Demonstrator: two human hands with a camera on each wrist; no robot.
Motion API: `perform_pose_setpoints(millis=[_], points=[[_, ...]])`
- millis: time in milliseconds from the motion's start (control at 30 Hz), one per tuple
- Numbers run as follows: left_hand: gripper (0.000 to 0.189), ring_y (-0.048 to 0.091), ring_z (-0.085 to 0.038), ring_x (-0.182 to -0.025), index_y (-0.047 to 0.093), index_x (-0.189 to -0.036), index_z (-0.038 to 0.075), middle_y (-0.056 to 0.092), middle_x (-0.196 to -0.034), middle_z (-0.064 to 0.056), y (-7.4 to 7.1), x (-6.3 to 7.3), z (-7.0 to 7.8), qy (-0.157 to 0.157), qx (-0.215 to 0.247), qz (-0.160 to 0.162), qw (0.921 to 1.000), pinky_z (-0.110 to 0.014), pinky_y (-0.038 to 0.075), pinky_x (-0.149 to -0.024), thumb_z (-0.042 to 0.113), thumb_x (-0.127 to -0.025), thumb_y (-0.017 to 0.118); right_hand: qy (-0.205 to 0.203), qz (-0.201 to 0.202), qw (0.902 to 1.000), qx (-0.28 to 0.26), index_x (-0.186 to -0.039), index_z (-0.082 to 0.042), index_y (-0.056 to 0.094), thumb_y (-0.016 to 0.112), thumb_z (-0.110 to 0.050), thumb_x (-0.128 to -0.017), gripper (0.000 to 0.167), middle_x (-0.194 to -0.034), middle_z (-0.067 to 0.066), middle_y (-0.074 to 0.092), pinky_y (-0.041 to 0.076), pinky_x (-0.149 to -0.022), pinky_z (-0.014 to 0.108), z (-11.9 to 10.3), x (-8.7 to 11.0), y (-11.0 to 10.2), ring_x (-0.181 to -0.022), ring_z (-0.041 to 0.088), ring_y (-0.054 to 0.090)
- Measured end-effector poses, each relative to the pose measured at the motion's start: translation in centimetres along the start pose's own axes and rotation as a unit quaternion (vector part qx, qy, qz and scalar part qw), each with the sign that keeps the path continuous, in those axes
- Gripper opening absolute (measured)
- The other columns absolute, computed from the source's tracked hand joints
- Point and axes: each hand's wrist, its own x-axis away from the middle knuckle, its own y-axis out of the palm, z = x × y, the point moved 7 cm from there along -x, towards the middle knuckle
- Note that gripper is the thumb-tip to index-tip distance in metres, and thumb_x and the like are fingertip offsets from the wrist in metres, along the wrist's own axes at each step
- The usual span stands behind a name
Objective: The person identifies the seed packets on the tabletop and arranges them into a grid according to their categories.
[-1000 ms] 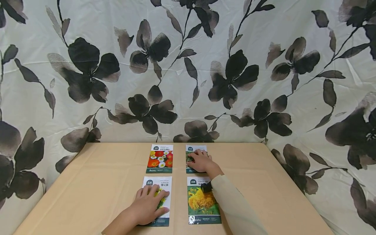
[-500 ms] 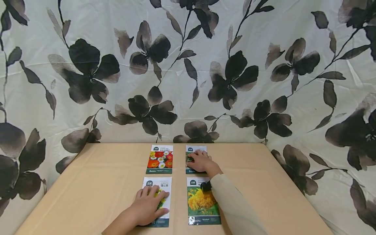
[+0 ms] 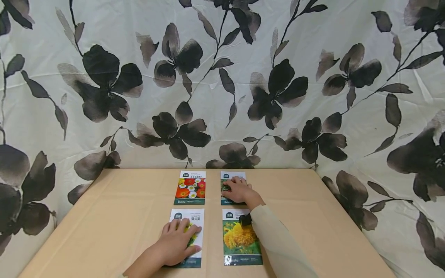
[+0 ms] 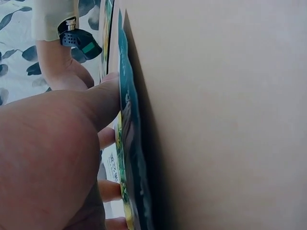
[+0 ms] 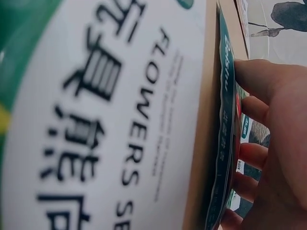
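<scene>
Two rows of flower seed packets lie flat on the table. My left hand (image 3: pixel 177 243) rests on the front left packet (image 3: pixel 194 263), fingers spread, covering much of its picture. In the left wrist view, the thumb and fingertips touch that packet's face, and its teal lower edge (image 4: pixel 129 96) stands slightly off the tabletop. At the back right, my right hand (image 3: pixel 239 191) lies over another packet (image 3: pixel 226 175) and hides most of it. The right wrist view shows this hand's thumb and fingertips touching the packet's face, beside its dark teal lower band (image 5: pixel 225 110).
A packet with red, orange and white flowers (image 3: pixel 190 188) lies at the back left. The front right packet with yellow blooms (image 3: pixel 243 241) sits partly under the right sleeve (image 3: pixel 278 243). Behind the wooden table (image 3: pixel 104 224) hangs a floral cloth (image 3: pixel 222 88).
</scene>
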Motion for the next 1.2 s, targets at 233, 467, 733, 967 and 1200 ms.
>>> perform_pose_setpoints(millis=[233,467,733,967,1200], points=[[0.064,0.041,-0.043,-0.128,0.056,-0.143,0.030,0.050,-0.140,-0.013,-0.21,0.00,-0.04,-0.004,-0.006,0.000,1.0000,-0.074,0.030,-0.107,0.065,-0.090,0.065,-0.008,-0.005,0.9999,0.003,-0.152,-0.035,0.047,0.053,-0.058,-0.101,0.056,-0.162,0.008,0.033,0.029,-0.114,0.065,-0.23,-0.21,-0.06,-0.146,0.038,0.031],[0.064,0.041,-0.042,-0.128,0.057,-0.143,0.030,0.050,-0.141,-0.013,-0.37,-0.08,-0.07,-0.006,-0.004,0.001,1.0000,-0.074,0.030,-0.107,0.065,-0.089,0.065,-0.005,-0.009,0.9999,0.010,-0.152,-0.035,0.047,0.052,-0.059,-0.101,0.056,-0.163,0.008,0.032,0.029,-0.114,0.065,-0.23,-0.07,-0.23,-0.147,0.038,0.031],[0.064,0.041,-0.042,-0.127,0.058,-0.142,0.029,0.050,-0.139,-0.014,-0.53,0.07,0.18,-0.015,0.007,-0.002,0.9999,-0.073,0.030,-0.108,0.063,-0.088,0.068,-0.001,-0.006,0.9999,0.011,-0.151,-0.034,0.048,0.053,-0.058,-0.101,0.056,-0.162,0.009,0.033,0.029,-0.114,0.065,-0.31,0.10,-0.04,-0.145,0.038,0.033],[0.064,0.041,-0.041,-0.124,0.059,-0.141,0.030,0.051,-0.138,-0.014,-0.27,-0.02,0.11,-0.020,0.009,0.000,0.9998,-0.073,0.030,-0.107,0.063,-0.087,0.070,0.005,-0.006,0.9999,0.008,-0.152,-0.034,0.048,0.053,-0.057,-0.102,0.056,-0.161,0.008,0.033,0.029,-0.114,0.064,-0.37,0.17,0.34,-0.144,0.037,0.032],[0.065,0.042,-0.042,-0.125,0.059,-0.140,0.029,0.051,-0.140,-0.014,-0.26,-0.09,0.00,-0.020,0.007,0.007,0.9997,-0.073,0.031,-0.106,0.063,-0.086,0.070,0.010,-0.005,0.9999,0.013,-0.154,-0.033,0.045,0.051,-0.056,-0.103,0.056,-0.162,0.009,0.032,0.027,-0.116,0.064,-0.26,0.02,0.60,-0.147,0.037,0.030]])
